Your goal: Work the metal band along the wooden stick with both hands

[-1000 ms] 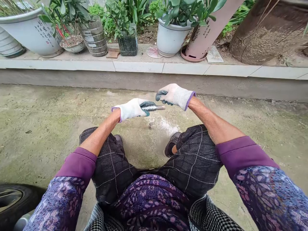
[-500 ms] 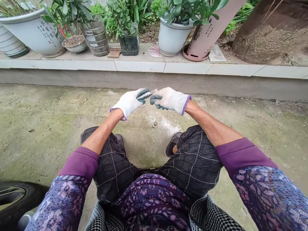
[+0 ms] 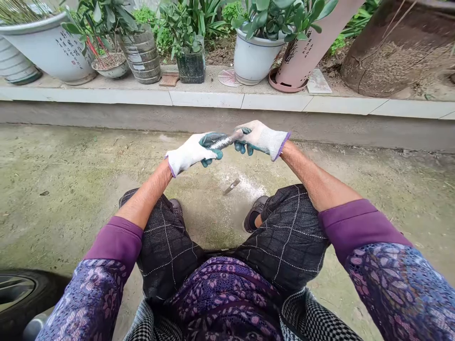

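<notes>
In both hands is a silvery, ridged rod [image 3: 223, 142] with a duller, pale end; its exact kind I cannot make out. My left hand [image 3: 194, 152], in a white glove with green-coated fingers, is wrapped round the ridged part. The gloved fingers of my right hand [image 3: 261, 138] are closed on the pale end, tilted up to the right. Both hands are above the concrete ground, in front of my knees. A short, narrow grey piece [image 3: 232, 186] shows below the hands, slanted, near white powder [image 3: 250, 186]; I cannot tell whether it touches the ground.
A low, tile-edged ledge [image 3: 206, 99] runs across ahead, bearing several potted plants, among them a white pot [image 3: 254, 59] and a pink planter [image 3: 298, 57]. A large brown jar [image 3: 387, 61] stands at the right. At the lower left is a wheel [image 3: 39, 289].
My right hand has moved slightly right and up, and more of the rod shows between the hands. The grey piece below appeared as a small round end; now its length shows, slanted.
</notes>
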Action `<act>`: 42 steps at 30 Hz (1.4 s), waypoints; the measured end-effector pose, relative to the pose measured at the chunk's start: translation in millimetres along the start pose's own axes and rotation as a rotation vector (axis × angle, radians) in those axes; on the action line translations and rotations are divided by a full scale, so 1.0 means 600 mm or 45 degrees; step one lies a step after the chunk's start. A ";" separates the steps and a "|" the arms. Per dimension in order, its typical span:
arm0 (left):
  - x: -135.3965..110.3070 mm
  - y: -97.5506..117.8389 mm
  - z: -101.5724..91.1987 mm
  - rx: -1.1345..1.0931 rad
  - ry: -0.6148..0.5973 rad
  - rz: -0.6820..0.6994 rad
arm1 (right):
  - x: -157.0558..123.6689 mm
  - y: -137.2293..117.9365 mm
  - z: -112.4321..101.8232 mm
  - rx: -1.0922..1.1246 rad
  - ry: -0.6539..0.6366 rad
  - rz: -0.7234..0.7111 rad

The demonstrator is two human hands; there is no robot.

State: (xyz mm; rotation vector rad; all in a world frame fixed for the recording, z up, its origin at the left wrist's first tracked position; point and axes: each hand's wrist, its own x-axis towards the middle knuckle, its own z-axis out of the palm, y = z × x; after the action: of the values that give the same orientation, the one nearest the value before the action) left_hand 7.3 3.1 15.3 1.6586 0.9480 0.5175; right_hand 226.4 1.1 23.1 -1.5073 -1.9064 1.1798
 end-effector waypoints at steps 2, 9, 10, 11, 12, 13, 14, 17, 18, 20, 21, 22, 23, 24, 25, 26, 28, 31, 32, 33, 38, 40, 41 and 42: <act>0.006 -0.001 -0.004 -0.049 0.184 0.019 | 0.000 -0.004 0.012 -0.007 -0.003 0.017; 0.028 -0.038 -0.009 0.517 0.313 0.083 | -0.023 -0.029 0.044 -0.335 -0.131 0.041; 0.027 -0.039 -0.006 0.622 0.230 0.103 | -0.023 -0.028 0.039 -0.402 -0.093 0.018; 0.024 -0.037 -0.003 0.689 0.152 0.116 | -0.023 -0.026 0.032 -0.475 -0.046 -0.016; 0.021 -0.034 0.000 0.714 0.087 0.117 | -0.021 -0.023 0.025 -0.544 -0.002 -0.052; 0.017 -0.030 0.002 0.701 0.039 0.106 | -0.019 -0.020 0.017 -0.597 0.029 -0.082; 0.012 -0.024 0.003 0.666 0.005 0.089 | -0.016 -0.016 0.010 -0.623 0.047 -0.092; 0.000 -0.010 -0.002 0.569 -0.038 0.036 | -0.013 -0.011 -0.001 -0.502 0.034 0.003; -0.004 -0.007 -0.005 0.555 -0.039 0.028 | -0.013 -0.011 -0.002 -0.415 0.021 0.033; -0.010 -0.002 -0.010 0.517 -0.023 0.028 | -0.013 -0.012 -0.001 -0.224 -0.001 0.050; -0.012 0.001 -0.011 0.468 -0.015 0.030 | -0.013 -0.012 0.000 -0.137 -0.014 0.044; -0.014 0.003 -0.012 0.394 -0.012 0.033 | -0.012 -0.012 0.001 -0.060 -0.026 0.035; -0.014 0.006 -0.011 0.302 -0.005 0.039 | -0.010 -0.012 0.003 0.003 -0.026 0.027; -0.014 0.007 -0.011 0.201 0.012 0.048 | -0.008 -0.013 0.006 0.048 -0.015 0.018; -0.012 0.008 -0.010 0.105 0.043 0.058 | -0.006 -0.013 0.011 0.077 0.000 0.007; -0.010 0.008 -0.010 0.027 0.092 0.065 | -0.004 -0.014 0.016 0.093 0.012 -0.005; -0.001 0.003 -0.011 -0.082 0.237 0.066 | -0.005 -0.019 0.031 0.081 0.003 0.005; 0.017 -0.016 -0.018 -0.067 0.439 0.039 | -0.015 -0.031 0.055 -0.014 -0.118 0.070; 0.022 -0.023 -0.021 0.011 0.479 0.034 | -0.020 -0.036 0.060 -0.056 -0.158 0.082; 0.026 -0.030 -0.023 0.131 0.500 0.038 | -0.024 -0.039 0.062 -0.092 -0.186 0.079; 0.025 -0.039 -0.014 0.874 0.215 0.047 | -0.026 -0.029 0.032 -0.280 -0.025 0.016; 0.020 -0.034 -0.002 0.883 0.058 0.038 | -0.018 -0.015 0.014 -0.353 0.036 0.021; 0.016 -0.031 0.003 0.811 0.007 0.047 | -0.014 -0.008 0.006 -0.357 0.044 0.027; 0.014 -0.028 0.007 0.712 -0.030 0.058 | -0.010 -0.002 0.001 -0.336 0.038 0.034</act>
State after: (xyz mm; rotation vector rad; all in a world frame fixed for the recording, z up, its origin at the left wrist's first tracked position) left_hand 9.8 8.5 -2.7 2.1828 1.1035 0.2708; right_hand 226.9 -4.8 24.7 -1.6784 -2.0925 0.9388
